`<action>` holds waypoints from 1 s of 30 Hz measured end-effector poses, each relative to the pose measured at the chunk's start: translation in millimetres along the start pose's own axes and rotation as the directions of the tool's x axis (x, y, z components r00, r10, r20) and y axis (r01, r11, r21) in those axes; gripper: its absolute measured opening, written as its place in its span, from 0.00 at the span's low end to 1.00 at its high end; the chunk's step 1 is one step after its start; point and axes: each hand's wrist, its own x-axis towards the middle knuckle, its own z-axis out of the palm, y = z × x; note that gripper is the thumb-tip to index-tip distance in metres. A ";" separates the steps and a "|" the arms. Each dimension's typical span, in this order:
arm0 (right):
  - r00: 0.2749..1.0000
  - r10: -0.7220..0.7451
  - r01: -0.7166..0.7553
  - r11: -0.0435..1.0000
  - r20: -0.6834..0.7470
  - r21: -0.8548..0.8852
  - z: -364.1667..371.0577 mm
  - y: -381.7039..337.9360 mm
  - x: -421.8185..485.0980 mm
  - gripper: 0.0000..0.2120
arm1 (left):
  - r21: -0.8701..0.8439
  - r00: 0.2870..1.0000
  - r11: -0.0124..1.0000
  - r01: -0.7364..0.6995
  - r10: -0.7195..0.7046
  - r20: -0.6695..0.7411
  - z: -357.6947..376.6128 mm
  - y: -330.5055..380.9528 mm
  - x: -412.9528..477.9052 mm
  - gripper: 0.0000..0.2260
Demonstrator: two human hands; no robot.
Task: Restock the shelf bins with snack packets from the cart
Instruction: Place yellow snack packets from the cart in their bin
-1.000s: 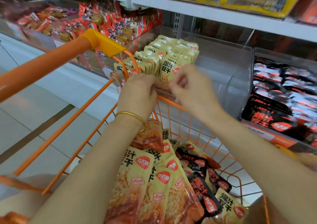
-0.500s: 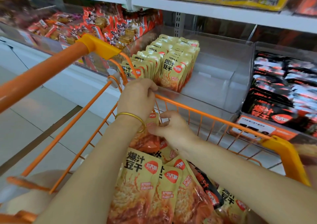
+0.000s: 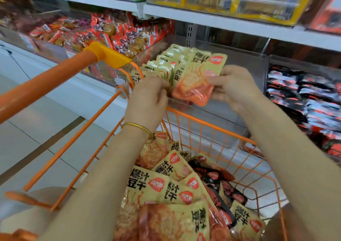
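Where the orange wire cart (image 3: 203, 121) stands nearest, its basket is heaped with yellow dried-tofu snack packets (image 3: 147, 185), with a few black packets (image 3: 212, 178) toward its right side, so plenty of stock is left to move. Half a second ago the right hand (image 3: 234, 85) was down in that heap. It has since come up past the cart's far rim and now pinches one yellow packet (image 3: 195, 82) by its right edge, holding it face-out and tilted just over the front edge of the clear shelf bin (image 3: 245, 70). The left hand (image 3: 147, 100), a gold bangle (image 3: 138, 127) on its wrist, has moved from the cart's rim up to the bin's front left corner. Its fingers are curled against the foremost of the standing rows of packets (image 3: 166, 61), and I cannot tell whether it grips them or only steadies them.

I judge the pick finished and the placing under way: the held packet overlaps the front of the right-hand row and likely needs turning upright before it slots in. The rows stand along the bin's left side.

Farther back, red snack packets (image 3: 110, 35) fill the bin to the left and black-and-silver packets (image 3: 304, 96) the bin to the right, under the white upper shelf (image 3: 221, 23).
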 end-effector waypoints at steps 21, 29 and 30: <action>0.985 0.150 -0.173 0.824 -0.088 -0.540 47.8 67.9 94.5 0.17 | 0.203 0.942 0.961 -0.185 0.114 0.316 21.5 -2.7 -12.6 0.15; 0.982 -0.182 0.179 0.825 0.049 -0.537 19.2 17.1 -3.7 0.09 | 0.220 0.930 0.962 -0.161 0.073 0.359 19.2 -4.4 -9.6 0.18; 0.979 -0.122 0.192 0.820 0.163 -0.539 16.0 17.7 -24.7 0.07 | 0.222 0.931 0.962 -0.157 0.069 0.359 19.3 -4.3 -9.0 0.18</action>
